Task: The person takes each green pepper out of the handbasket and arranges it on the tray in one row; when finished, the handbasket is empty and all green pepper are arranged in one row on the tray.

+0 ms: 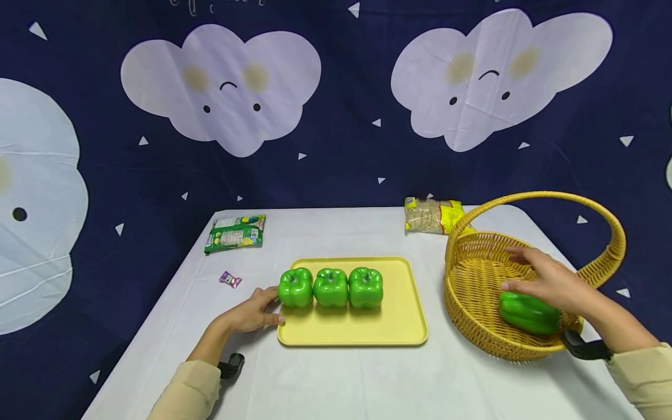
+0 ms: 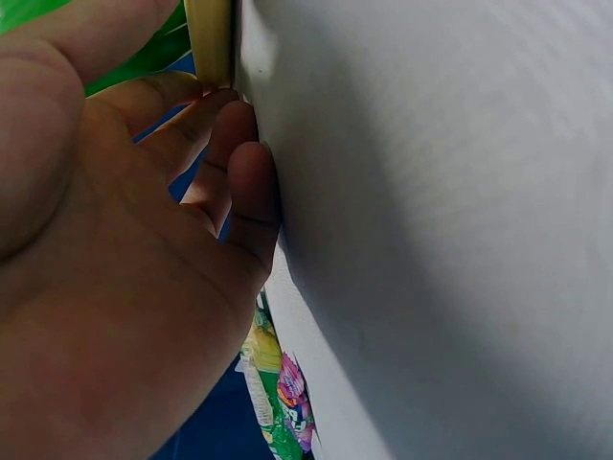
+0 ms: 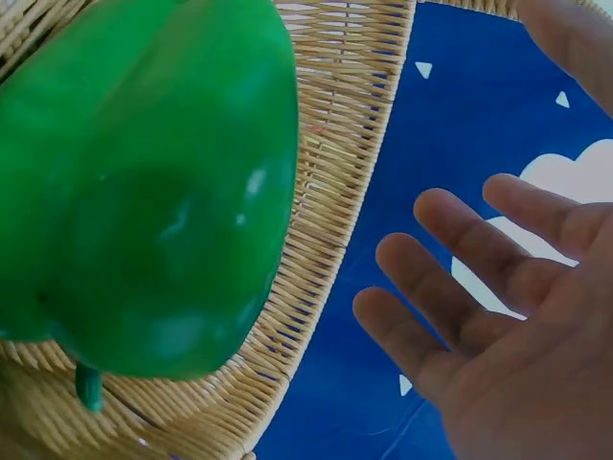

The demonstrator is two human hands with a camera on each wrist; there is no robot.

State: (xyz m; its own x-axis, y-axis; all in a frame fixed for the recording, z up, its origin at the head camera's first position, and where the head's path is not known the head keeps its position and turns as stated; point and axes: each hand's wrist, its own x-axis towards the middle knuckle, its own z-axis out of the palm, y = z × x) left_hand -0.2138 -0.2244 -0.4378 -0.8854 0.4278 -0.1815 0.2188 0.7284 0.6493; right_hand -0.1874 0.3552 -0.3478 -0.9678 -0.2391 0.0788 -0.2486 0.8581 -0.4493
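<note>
My left hand (image 1: pixel 252 312) holds the left edge of a yellow tray (image 1: pixel 362 332). Its thumb reaches over the rim, while the fingertips meet the edge from outside, low by the tabletop in the left wrist view. Three glossy green bell peppers (image 1: pixel 331 288) stand in a row along the tray's left and middle part. Over the wicker basket (image 1: pixel 483 335) hovers my right hand (image 1: pixel 551 283), its fingers spread and holding nothing. Below it, another green bell pepper (image 1: pixel 527 313) lies on its side in the basket. The right wrist view shows this pepper (image 3: pixel 172 192) apart from the fingers.
A tall arched handle (image 1: pixel 546 195) rises over the basket. Behind the basket lies a yellow packaged bag (image 1: pixel 433 216). Toward the back left are a green snack packet (image 1: pixel 235 233) and a small purple candy (image 1: pixel 230 279). A dark cloud-print curtain (image 1: pixel 346 87) hangs behind the white table.
</note>
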